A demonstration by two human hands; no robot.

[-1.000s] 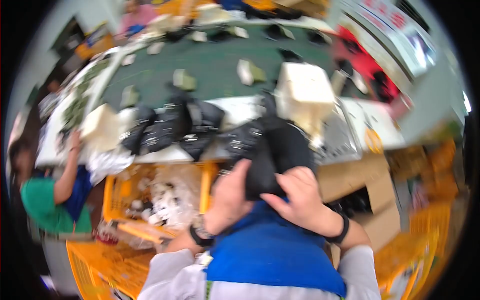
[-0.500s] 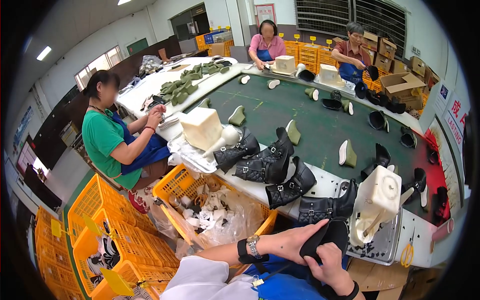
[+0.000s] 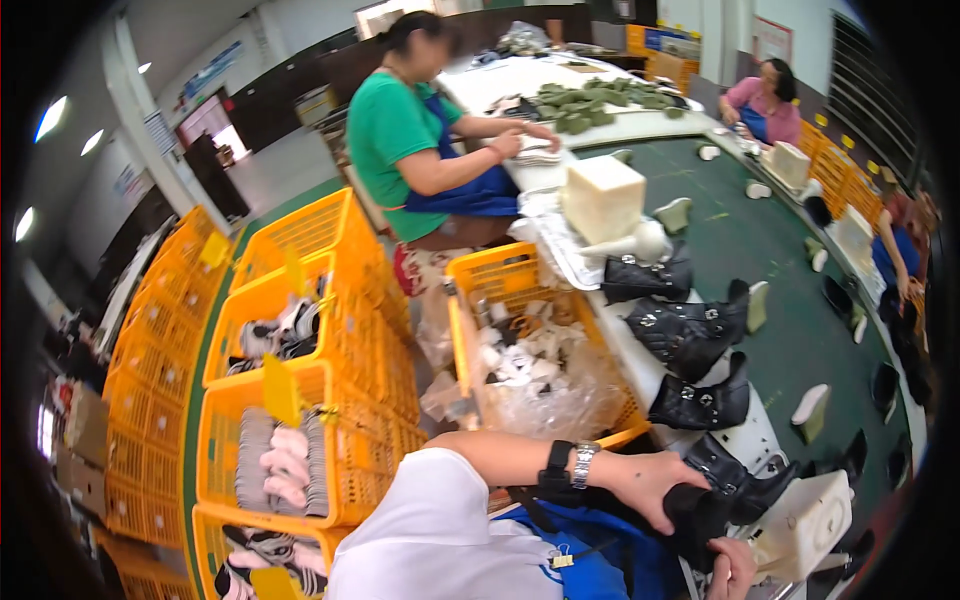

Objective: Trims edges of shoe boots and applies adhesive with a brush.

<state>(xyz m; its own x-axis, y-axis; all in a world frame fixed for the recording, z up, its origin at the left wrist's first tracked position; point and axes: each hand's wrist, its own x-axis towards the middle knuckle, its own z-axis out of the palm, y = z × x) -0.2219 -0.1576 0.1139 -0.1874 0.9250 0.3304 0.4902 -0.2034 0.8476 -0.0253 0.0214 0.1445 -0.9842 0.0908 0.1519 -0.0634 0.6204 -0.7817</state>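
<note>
My left hand [image 3: 648,487] is wrapped round a black boot [image 3: 697,522], thumb on the near side. The boot is held low over my lap, and its lower part is partly hidden. My right hand [image 3: 732,568] has its fingers curled at the boot's near right edge. Beside the held boot, a black buckled boot [image 3: 735,480] lies on the white table edge. A cream block-shaped container [image 3: 805,525] stands just right of my hands. Farther along the edge lie more black quilted boots, one of them [image 3: 690,335] with buckles.
A yellow crate [image 3: 462,340] of scraps and plastic stands left of the table. Stacked yellow crates [image 3: 350,400] hold shoe parts and insoles. A co-worker in green [image 3: 400,140] sits beyond; others work across the green conveyor [image 3: 770,330], which carries olive and black shoe parts.
My view has swung left, so the table and boots sit farther right and more crates show. Both hands remain on the black boot, which now appears lower and turned.
</note>
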